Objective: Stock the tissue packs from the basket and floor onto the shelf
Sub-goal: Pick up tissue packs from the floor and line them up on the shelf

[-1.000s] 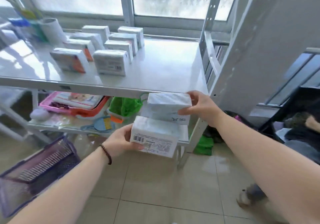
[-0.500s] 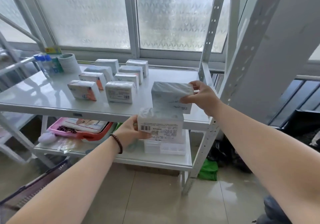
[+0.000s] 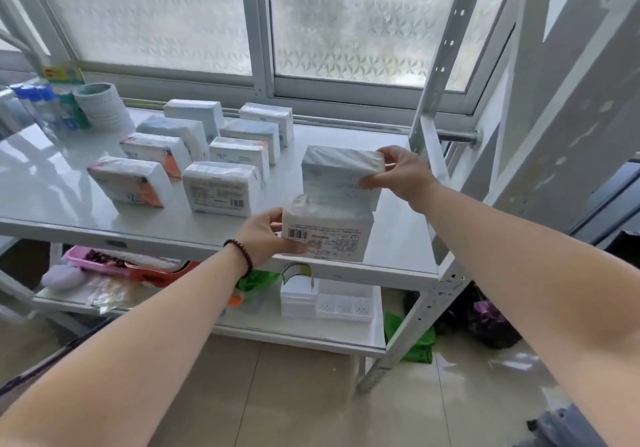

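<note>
My left hand (image 3: 268,235) grips a white tissue pack with a barcode (image 3: 327,233) at the front edge of the white shelf (image 3: 398,239). Just behind it, my right hand (image 3: 403,173) holds a second white tissue pack (image 3: 337,173) by its right end, over the shelf's right part. Whether either pack rests on the shelf I cannot tell. Several tissue packs stand in two rows on the shelf to the left, the nearest being a white pack (image 3: 221,192) and an orange-marked pack (image 3: 130,185). The basket's dark edge (image 3: 52,360) shows at lower left.
Blue bottles (image 3: 38,107) and a paper roll (image 3: 102,105) stand at the shelf's back left. The lower shelf holds a pink and orange tray (image 3: 104,259), a green bag (image 3: 258,280) and white organisers (image 3: 332,304). A perforated upright post (image 3: 438,76) rises at right.
Both hands have risen from below the shelf's edge and carried the two packs up and forward over the shelf top. The view has tilted up, and the basket has dropped almost out of sight.
</note>
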